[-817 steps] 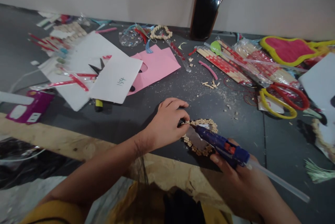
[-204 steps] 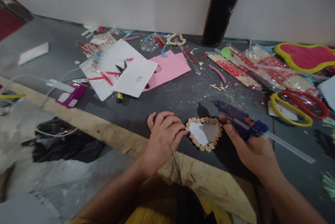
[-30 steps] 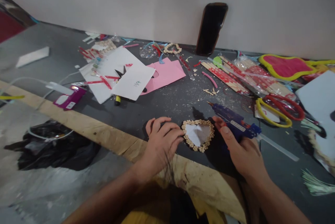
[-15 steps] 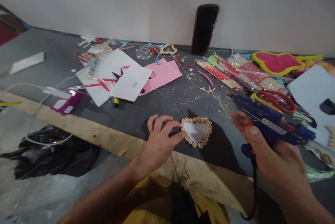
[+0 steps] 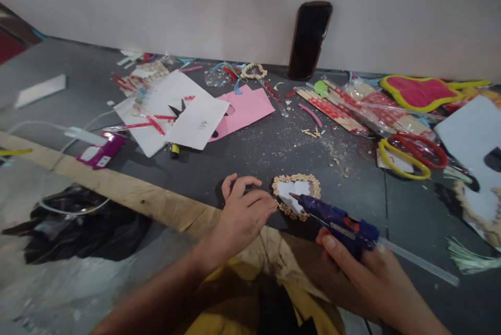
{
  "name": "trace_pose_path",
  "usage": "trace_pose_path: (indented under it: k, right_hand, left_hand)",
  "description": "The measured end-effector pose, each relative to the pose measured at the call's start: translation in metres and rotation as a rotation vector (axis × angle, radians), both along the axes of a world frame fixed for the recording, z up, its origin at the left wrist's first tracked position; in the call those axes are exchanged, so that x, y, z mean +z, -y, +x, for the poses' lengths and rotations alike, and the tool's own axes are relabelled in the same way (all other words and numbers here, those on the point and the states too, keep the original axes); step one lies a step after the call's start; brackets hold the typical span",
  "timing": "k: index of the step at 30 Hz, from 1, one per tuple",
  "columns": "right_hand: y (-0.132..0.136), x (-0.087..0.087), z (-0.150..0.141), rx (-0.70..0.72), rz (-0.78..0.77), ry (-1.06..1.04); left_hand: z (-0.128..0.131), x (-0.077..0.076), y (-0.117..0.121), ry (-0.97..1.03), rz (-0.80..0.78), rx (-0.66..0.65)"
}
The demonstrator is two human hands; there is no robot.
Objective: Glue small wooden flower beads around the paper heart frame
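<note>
My right hand (image 5: 362, 270) is wrapped round a dark blue hot glue gun (image 5: 326, 213). A clear glue stick (image 5: 422, 262) juts from its back end. The gun's tip is over the white middle of a small heart (image 5: 289, 190), whose rim is covered with small beige pieces. The gun body hides the heart's lower right part. At the heart's left edge rests my left hand (image 5: 246, 207), its fingers loosely bent and apart, the fingertips at or just touching the rim. Nothing is visibly held in it.
Scissors with red and yellow handles (image 5: 405, 168) lie at the right, by packets of red-patterned sticks (image 5: 332, 113). A phone (image 5: 310, 40) leans on the wall. Pink card (image 5: 248, 110) and white sheets (image 5: 198, 121) lie left of centre. A purple power socket (image 5: 102, 151) sits by the front edge.
My right hand has brought the glue gun left from beside the scissors, turning its nozzle toward the heart. My left hand stays by the heart's left edge.
</note>
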State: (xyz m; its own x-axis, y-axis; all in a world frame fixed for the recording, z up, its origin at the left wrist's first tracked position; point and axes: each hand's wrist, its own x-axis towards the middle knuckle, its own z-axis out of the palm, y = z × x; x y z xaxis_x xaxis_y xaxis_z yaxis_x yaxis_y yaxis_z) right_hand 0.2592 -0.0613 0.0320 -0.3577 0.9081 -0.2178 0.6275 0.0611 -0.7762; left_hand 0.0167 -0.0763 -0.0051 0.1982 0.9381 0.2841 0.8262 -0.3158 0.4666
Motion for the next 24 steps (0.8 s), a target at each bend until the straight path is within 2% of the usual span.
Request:
trace_pose_path:
  k: [9, 18, 24]
  right_hand:
    - [0.003, -0.009, -0.006, 0.129, -0.034, 0.016]
    - [0.01, -0.03, -0.007, 0.052, 0.046, 0.071]
    - [0.008, -0.028, -0.008, 0.077, 0.053, 0.1]
  left_hand:
    - [0.003, -0.002, 0.0, 0.073, -0.063, 0.054]
    - [0.002, 0.0, -0.002, 0.114, -0.081, 0.06]
    - [-0.001, 0.001, 0.0, 0.061, -0.102, 0.116]
